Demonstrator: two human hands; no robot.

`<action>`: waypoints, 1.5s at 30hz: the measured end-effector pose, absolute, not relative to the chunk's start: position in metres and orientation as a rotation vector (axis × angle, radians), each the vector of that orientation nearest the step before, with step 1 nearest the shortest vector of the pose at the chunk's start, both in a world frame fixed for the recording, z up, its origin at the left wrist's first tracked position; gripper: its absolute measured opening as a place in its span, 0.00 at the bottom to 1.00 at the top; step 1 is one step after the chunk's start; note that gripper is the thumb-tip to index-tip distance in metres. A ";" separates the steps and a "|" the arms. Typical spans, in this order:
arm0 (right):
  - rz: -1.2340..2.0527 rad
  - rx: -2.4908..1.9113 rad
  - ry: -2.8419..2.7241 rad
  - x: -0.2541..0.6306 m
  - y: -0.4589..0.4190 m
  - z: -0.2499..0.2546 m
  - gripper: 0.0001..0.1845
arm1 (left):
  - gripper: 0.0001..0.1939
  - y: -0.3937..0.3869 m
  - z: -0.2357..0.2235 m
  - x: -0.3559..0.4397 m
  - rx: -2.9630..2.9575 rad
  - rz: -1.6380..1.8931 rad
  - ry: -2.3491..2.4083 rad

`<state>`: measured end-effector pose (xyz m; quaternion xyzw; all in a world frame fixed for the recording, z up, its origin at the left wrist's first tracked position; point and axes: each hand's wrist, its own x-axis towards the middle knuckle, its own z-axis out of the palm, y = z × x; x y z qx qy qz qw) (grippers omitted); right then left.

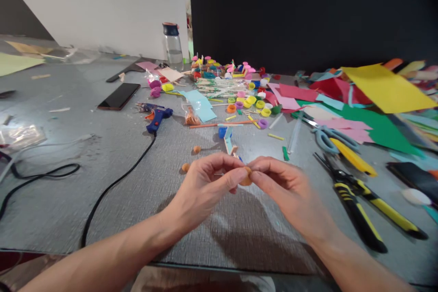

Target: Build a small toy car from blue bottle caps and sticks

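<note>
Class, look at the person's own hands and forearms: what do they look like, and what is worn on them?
The left hand and right hand are ungloved, with no rings visible on the fingers that show. Both wrists are free of any watch or bracelet, and no sleeve reaches them. The right hand is slightly blurred, hiding finer details.

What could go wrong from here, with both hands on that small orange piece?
The orange piece is pinched only at the fingertips of the left hand and right hand, so it might slip or get squashed. An orange ball lies beside the left hand; a sideways move could set it rolling. The glue gun's cord runs near the left forearm; snagging it could drag the gun.
</note>
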<state>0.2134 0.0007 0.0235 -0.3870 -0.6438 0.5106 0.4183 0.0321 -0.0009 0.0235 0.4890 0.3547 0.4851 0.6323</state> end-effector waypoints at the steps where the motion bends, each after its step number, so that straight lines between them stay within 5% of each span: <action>1: 1.292 -0.969 -1.615 0.213 0.000 0.024 0.08 | 0.05 -0.001 0.024 0.032 1.115 1.091 0.802; 28: 1.332 -0.978 -1.662 0.213 0.000 0.023 0.08 | 0.08 -0.004 0.022 0.034 0.981 1.143 0.782; 33: 1.087 -0.987 -1.723 0.218 -0.001 0.021 0.06 | 0.07 0.000 0.019 0.034 0.982 1.168 0.795; 37: 0.763 -0.886 -1.905 0.217 0.001 0.016 0.24 | 0.09 0.001 0.018 0.034 1.023 1.185 0.808; 45: 0.669 -0.919 -1.926 0.214 0.005 0.016 0.12 | 0.09 0.004 0.019 0.031 1.170 1.173 0.894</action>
